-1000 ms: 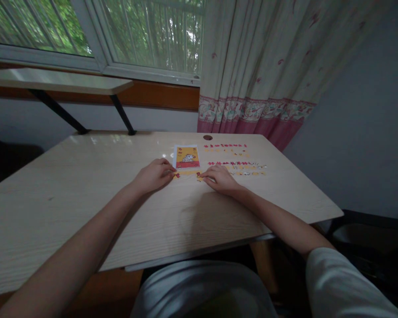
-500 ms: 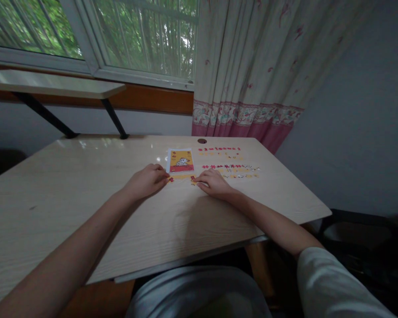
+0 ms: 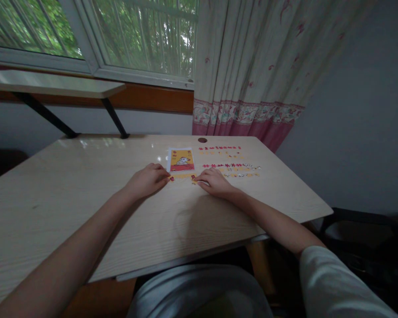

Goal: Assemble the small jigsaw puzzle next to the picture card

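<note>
A strip of small yellow jigsaw puzzle pieces (image 3: 182,176) lies on the table just below a picture card (image 3: 181,160) of a white cartoon animal on yellow and red. My left hand (image 3: 148,180) has its fingers closed at the strip's left end, by a piece with a red mark. At the right end, the thumb and fingers of my right hand (image 3: 215,182) pinch a yellow and red piece. Both hands rest low over the table, and the fingertips partly hide the pieces they touch.
Rows of loose red, yellow and white puzzle pieces (image 3: 223,166) spread right of the card, some behind my right hand. A round cable hole (image 3: 202,140) is near the back edge of the table (image 3: 86,176). A raised shelf (image 3: 56,84) stands at the back left.
Hands, strip and card keep practically the same places. The whole view has shifted very slightly.
</note>
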Available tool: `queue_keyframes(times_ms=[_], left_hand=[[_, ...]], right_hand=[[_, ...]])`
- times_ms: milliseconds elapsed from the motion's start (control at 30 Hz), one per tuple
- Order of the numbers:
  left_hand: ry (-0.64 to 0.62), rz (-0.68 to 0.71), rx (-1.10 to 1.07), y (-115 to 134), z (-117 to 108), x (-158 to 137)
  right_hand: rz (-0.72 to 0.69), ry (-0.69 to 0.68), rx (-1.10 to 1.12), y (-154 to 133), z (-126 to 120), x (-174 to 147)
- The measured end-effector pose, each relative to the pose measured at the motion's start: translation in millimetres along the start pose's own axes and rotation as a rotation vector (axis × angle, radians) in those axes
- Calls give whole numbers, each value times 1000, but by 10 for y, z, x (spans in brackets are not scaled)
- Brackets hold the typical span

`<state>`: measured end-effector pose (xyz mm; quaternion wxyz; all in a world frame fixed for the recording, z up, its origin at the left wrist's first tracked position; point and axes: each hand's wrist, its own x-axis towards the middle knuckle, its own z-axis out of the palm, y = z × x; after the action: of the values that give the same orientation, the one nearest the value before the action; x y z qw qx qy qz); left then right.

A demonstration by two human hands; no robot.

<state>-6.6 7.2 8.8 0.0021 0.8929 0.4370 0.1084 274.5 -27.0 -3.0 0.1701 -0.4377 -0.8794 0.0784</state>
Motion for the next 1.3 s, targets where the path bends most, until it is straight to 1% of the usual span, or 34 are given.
queue_keyframes(times_ms=[133, 233, 367, 500, 567, 633, 733, 967, 1167, 1300], left_hand=[[-7, 6, 9, 2, -5, -3], [-12, 1, 23, 5, -10, -6], [-8, -4, 39, 13, -14, -10], [-2, -2, 44, 21, -17, -9], [-2, -3, 40, 24, -20, -8], [2, -6, 32, 24, -22, -8], [14, -3, 25, 20, -22, -8], [0, 4, 61, 43, -44, -19], [-3, -5, 59, 51, -46, -29], [1, -4, 51, 51, -48, -19]], right_hand=[[-4, 79, 10, 73, -38, 18], [72, 172, -28, 262, -160, 43], [281, 247, -158, 708, -405, 8], [540, 211, -299, 1160, -616, -140], [631, 178, -342, 1311, -677, -216], [692, 142, -359, 1402, -703, -262], [720, 94, -362, 1462, -693, -267], [688, 59, -353, 1490, -595, -196], [677, 80, -383, 1513, -555, -170], [685, 69, -376, 1555, -556, -154]])
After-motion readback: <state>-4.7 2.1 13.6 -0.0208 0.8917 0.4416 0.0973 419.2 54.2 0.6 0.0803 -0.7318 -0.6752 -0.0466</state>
